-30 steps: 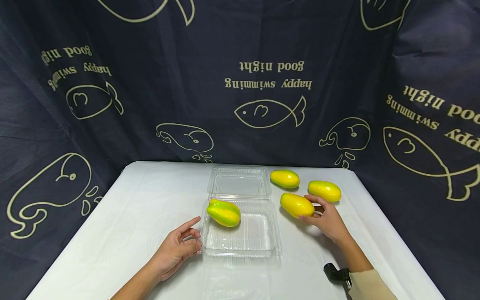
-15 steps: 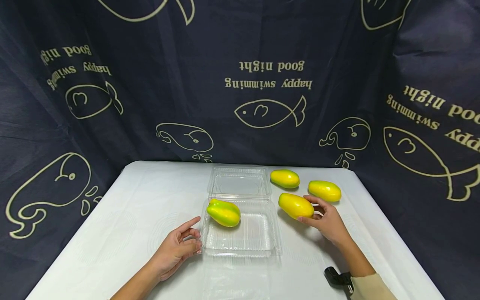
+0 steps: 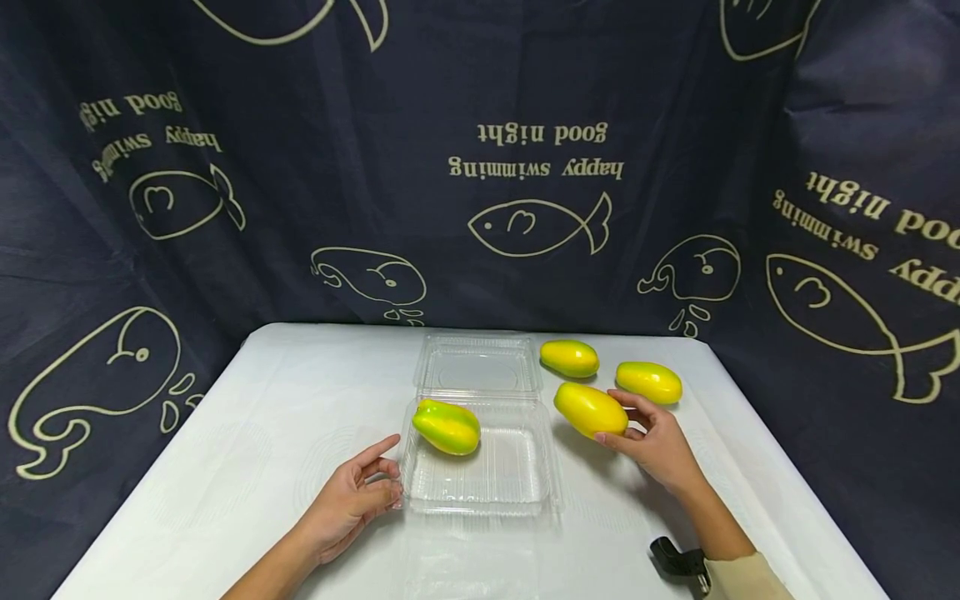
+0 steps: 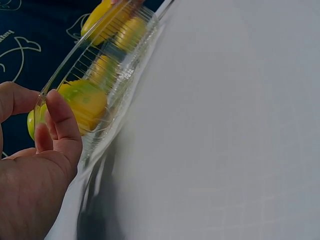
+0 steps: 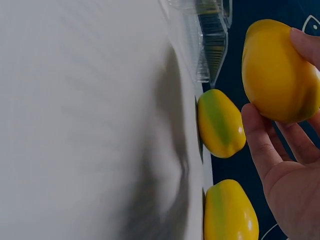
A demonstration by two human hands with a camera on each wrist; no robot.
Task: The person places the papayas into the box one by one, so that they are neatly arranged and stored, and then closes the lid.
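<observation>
My right hand (image 3: 656,446) grips a yellow papaya (image 3: 591,410) by its right end, between thumb and fingers. In the right wrist view this papaya (image 5: 277,72) is raised above the white table. A hinged clear plastic container (image 3: 480,492) lies unfolded in the middle, its lid half (image 3: 480,371) toward the back. One green-and-yellow papaya (image 3: 448,427) sits in the near half, at its left back corner. At the container's left edge is my left hand (image 3: 356,504); in the left wrist view its thumb and finger pinch the rim (image 4: 42,97).
Two more papayas lie at the back right, one papaya (image 3: 570,358) beside the lid and another papaya (image 3: 649,382) farther right. A black clip-like device (image 3: 675,557) is by the right sleeve (image 3: 746,577). Behind the white table (image 3: 247,400) hangs a dark fish-print curtain (image 3: 540,275).
The right hand has lifted the papaya slightly and shifted it a little to the left. The left hand and the container have stayed in place.
</observation>
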